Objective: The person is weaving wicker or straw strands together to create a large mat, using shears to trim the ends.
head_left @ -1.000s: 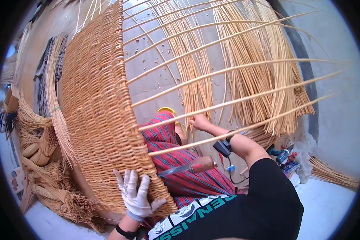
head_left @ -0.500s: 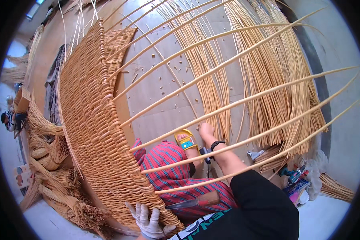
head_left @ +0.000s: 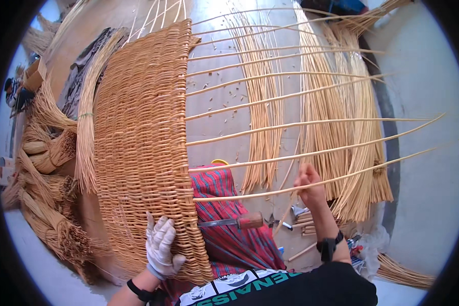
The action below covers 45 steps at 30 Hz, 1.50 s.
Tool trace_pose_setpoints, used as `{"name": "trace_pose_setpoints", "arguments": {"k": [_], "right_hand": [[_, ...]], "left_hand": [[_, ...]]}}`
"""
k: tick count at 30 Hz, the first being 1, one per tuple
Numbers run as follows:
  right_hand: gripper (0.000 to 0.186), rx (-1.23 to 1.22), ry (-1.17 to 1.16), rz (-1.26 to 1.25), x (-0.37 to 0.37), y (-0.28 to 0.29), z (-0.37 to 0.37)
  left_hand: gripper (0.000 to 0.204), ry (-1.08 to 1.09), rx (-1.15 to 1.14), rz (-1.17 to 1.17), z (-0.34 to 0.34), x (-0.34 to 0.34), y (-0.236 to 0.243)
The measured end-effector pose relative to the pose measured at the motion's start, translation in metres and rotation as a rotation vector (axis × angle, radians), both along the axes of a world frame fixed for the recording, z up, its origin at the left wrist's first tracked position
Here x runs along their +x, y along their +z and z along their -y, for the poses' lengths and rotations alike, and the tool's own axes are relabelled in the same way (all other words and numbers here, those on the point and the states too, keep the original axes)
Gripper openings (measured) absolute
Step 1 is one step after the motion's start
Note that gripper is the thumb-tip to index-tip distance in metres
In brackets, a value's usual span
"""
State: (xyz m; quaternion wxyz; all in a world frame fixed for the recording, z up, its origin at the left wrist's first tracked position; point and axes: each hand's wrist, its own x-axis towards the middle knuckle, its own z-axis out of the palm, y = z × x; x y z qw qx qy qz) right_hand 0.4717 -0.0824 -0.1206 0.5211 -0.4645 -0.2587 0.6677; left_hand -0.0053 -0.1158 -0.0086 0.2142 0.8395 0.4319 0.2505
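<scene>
A large woven wicker panel (head_left: 143, 137) stands in front of me, with long bare stakes (head_left: 270, 130) sticking out from its right edge. My left hand (head_left: 161, 247), in a white glove, lies on the lower part of the weave, fingers stretched out. At the right, near the lowest stakes, my bare right hand (head_left: 309, 181) has its fingers closed in a pinch. A thin willow rod (head_left: 284, 214) seems to run down from them; its other end cannot be made out. Just right of the panel's edge, a knife (head_left: 250, 220) with a wooden handle points its blade into the weave.
Loose bundles of peeled rods (head_left: 321, 112) cover the floor ahead and to the right. More tied bundles (head_left: 61, 224) lie at the left. A striped red cloth (head_left: 217, 186) covers my legs. Pliers (head_left: 278, 223) and plastic wrapping (head_left: 375, 245) are at the lower right.
My right hand has come up and right from the floor beside my foot. The panel now appears more upright in view, and my left hand shows higher on it.
</scene>
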Motion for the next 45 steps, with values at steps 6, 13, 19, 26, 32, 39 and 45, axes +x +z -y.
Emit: {"name": "trace_pose_setpoints", "arguments": {"k": [6, 13, 19, 26, 32, 39, 45], "right_hand": [[0.029, 0.23, -0.387, -0.048, -0.02, 0.076, 0.062], [0.022, 0.601, -0.271, 0.018, 0.031, 0.153, 0.084], [0.016, 0.993, -0.72, 0.386, 0.078, 0.224, 0.095], [0.015, 0.816, -0.099, 0.557, -0.028, 0.201, 0.033], [0.021, 0.489, 0.13, 0.462, -0.029, 0.169, 0.024], [0.025, 0.327, 0.152, 0.408, -0.002, 0.187, 0.036], [0.023, 0.307, 0.161, 0.497, -0.02, 0.196, 0.031]], "left_hand": [[0.062, 0.146, 0.026, 0.075, -0.008, 0.007, 0.005], [0.077, 0.127, 0.1, -0.051, -0.017, 0.011, 0.007], [0.089, 0.134, 0.097, -0.08, -0.015, 0.01, 0.008], [0.09, 0.116, 0.107, -0.096, -0.011, 0.008, 0.006], [0.087, 0.05, 0.077, -0.135, -0.016, 0.0, 0.003], [0.08, 0.023, 0.086, -0.155, -0.015, 0.002, -0.001], [0.079, 0.021, 0.054, -0.161, -0.015, 0.005, -0.002]]}}
